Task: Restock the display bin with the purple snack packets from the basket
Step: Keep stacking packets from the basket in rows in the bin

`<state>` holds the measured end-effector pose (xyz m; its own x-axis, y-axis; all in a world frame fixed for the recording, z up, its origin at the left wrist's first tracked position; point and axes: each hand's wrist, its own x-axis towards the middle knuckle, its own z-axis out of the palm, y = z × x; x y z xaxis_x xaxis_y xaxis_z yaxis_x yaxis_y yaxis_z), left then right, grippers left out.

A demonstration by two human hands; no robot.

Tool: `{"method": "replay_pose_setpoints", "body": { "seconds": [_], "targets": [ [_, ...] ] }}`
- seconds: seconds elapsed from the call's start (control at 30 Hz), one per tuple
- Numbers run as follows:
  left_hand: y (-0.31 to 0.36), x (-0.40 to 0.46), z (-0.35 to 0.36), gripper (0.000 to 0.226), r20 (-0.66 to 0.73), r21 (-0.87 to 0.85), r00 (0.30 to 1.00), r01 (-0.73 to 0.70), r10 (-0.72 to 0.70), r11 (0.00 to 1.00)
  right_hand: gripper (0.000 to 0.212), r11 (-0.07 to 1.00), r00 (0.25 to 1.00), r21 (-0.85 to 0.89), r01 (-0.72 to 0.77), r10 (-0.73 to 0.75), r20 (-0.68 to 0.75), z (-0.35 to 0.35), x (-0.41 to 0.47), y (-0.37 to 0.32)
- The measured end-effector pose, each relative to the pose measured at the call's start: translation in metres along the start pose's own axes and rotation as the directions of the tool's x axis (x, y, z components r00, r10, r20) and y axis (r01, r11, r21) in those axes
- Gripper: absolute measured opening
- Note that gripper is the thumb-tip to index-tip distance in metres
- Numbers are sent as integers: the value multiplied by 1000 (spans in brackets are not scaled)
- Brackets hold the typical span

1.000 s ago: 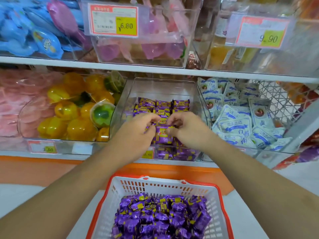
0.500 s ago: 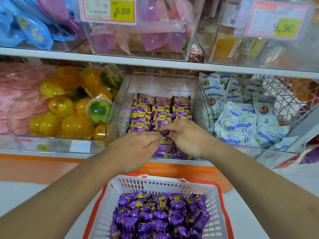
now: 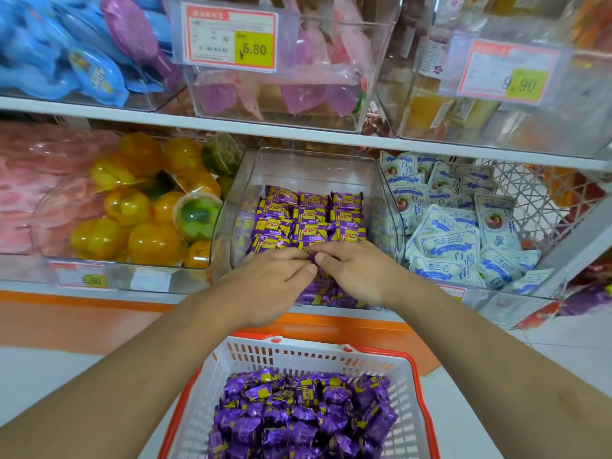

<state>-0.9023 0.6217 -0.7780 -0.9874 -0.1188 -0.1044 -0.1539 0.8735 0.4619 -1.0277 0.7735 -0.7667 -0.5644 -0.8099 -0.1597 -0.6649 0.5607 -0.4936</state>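
A clear display bin (image 3: 308,167) on the middle shelf holds neat rows of purple snack packets (image 3: 311,217). My left hand (image 3: 268,283) and my right hand (image 3: 357,273) meet at the bin's front edge, fingertips together over one purple packet (image 3: 310,256) that they pinch between them; most of it is hidden by the fingers. Below, a white basket with an orange rim (image 3: 420,369) holds a loose heap of purple packets (image 3: 298,415).
Left of the bin is a clear bin of yellow and green jelly cups (image 3: 142,207); right of it a bin of white-and-blue packets (image 3: 460,226). An upper shelf (image 3: 198,122) carries more clear bins with price tags. White floor lies around the basket.
Both hands have drawn back from the middle of the bin toward its front edge, uncovering more rows of purple packets. The view has shifted slightly.
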Motion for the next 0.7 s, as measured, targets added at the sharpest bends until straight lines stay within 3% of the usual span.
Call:
{"method": "replay_pose_setpoints", "body": {
  "seconds": [0.07,0.23,0.33,0.43,0.57,0.7],
  "targets": [
    [1,-11,-2,47,-78,-84,997,-25,19,996,37,1000,999,6,25,-24,-47,1,-8,1],
    [0,-53,-10,38,-302,-56,951,-86,65,995,23,991,960,31,131,-119,-253,-1,-44,-4],
    [-4,-73,-7,37,-311,-125,949,-96,53,988,23,975,935,106,194,-151,-321,5,-68,-12],
    [-14,-91,11,38,-231,-125,972,-74,43,989,25,978,965,133,162,-129,-228,29,-82,-11],
    [-42,-106,54,29,-33,-28,991,131,-132,991,16,991,999,133,13,-18,32,87,-89,5],
    [-91,-115,109,55,116,-41,901,425,-418,904,10,999,964,-23,-32,37,265,154,-79,25]
  ]
}}
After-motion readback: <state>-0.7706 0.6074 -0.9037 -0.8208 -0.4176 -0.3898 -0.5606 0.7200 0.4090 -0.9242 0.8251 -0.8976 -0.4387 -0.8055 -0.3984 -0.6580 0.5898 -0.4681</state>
